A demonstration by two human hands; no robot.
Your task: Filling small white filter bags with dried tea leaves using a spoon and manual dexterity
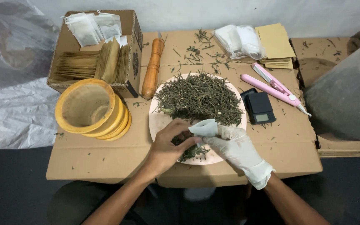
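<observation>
Dried green stems (198, 96) lie heaped on a pale round plate (159, 123), with a small clump near its front edge under the hands; the bare left hand (167, 146) pinches some of that clump, fingers curled narrow, and presses it toward a small white filter pouch (205, 127) held between the thumb and fingers of the gloved right hand (238, 150); the pouch mouth looks slack, so stiff stems could miss it and scatter on the cardboard (288, 141), or poke through the thin fabric
</observation>
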